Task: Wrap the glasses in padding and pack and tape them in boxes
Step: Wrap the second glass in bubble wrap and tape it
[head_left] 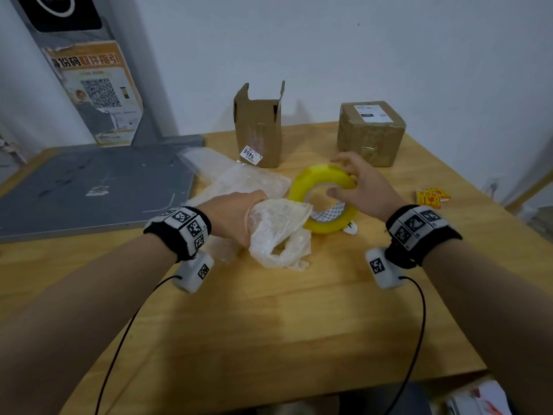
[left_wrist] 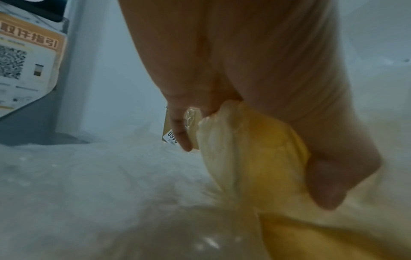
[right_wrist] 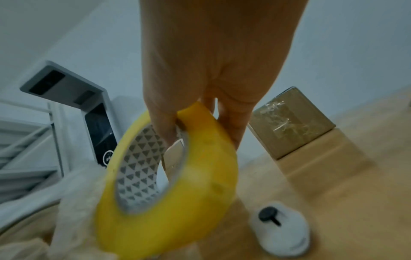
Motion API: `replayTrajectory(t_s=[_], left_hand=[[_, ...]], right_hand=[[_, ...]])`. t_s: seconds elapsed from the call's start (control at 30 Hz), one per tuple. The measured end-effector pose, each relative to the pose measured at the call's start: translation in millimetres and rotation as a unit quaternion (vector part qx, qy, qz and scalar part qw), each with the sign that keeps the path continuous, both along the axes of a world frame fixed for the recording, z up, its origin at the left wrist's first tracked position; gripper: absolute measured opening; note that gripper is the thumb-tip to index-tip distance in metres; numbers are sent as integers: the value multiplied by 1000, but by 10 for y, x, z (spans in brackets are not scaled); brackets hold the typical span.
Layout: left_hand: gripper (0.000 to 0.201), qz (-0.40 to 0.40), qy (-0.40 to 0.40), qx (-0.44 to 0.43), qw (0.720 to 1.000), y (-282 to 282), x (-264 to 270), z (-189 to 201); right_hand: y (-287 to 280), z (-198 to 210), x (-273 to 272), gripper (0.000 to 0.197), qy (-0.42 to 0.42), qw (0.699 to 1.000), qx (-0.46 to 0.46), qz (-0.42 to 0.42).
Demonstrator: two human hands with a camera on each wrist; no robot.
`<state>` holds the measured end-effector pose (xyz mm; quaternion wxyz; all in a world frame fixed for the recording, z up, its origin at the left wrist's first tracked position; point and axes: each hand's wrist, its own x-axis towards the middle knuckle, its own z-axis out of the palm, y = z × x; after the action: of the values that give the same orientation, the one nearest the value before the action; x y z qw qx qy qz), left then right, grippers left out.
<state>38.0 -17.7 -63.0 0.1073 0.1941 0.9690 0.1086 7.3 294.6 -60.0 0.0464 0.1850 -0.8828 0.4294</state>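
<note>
My left hand (head_left: 236,218) grips a bundle of translucent bubble-wrap padding (head_left: 279,235) just above the wooden table (head_left: 269,324); the bundle's contents are hidden. In the left wrist view the curled fingers (left_wrist: 338,176) close round the padding (left_wrist: 249,154). My right hand (head_left: 356,184) holds a big yellow roll of tape (head_left: 324,199), thumb inside its core, tilted up beside the bundle. The right wrist view shows the tape roll (right_wrist: 177,193) pinched at its top edge. An open cardboard box (head_left: 258,127) stands upright behind.
A taped, labelled box (head_left: 371,133) stands at the back right. More padding sheets (head_left: 239,181) lie on the table beside a grey mat (head_left: 89,187). A small white object (right_wrist: 280,228) lies under the roll. Red and yellow stickers (head_left: 431,197) lie to the right.
</note>
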Motion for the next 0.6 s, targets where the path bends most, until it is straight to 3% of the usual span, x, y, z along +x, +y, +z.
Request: replayTrajectory(t_s=[0.13,0.37,0.6], left_hand=[[90,0,35,55,998,34,46,23],[83,-44,94,86,991,27,169,173],[86,8,81,238,968,-208,254,243]], right_hand=[[22,259,35,37,37,998,-57,15],[245,630,-29,36,23,999,-15,36],[372,649,-14,32,-56,998,-23,20]])
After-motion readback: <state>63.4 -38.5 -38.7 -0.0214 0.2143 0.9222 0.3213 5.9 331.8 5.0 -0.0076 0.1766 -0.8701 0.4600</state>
